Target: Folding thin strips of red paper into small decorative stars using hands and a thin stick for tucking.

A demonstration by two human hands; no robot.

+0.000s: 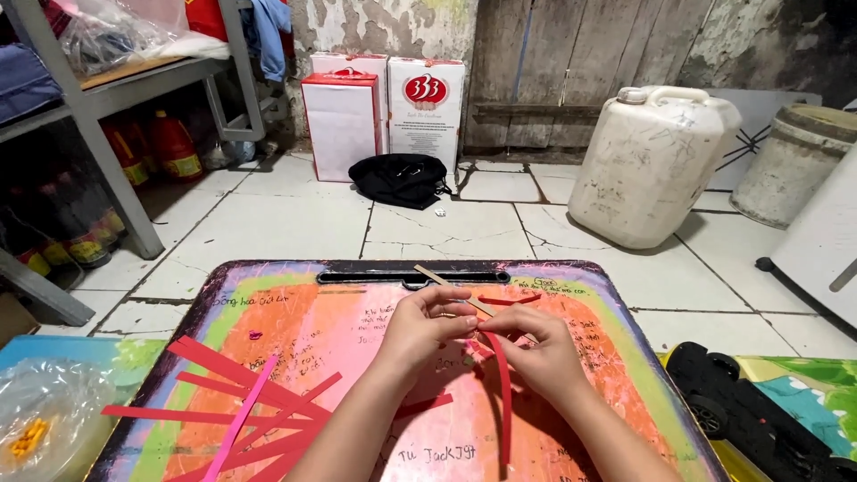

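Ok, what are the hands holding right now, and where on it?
Both hands pinch a red paper strip at its top end, against a thin wooden stick; the rest hangs free.

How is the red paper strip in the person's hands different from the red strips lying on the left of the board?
The held red strip bends in a curve and hangs down from the fingers of both hands; the loose red strips lie flat and straight on the board. The held strip is single; the loose ones cross in a pile. Both look like thin red paper.
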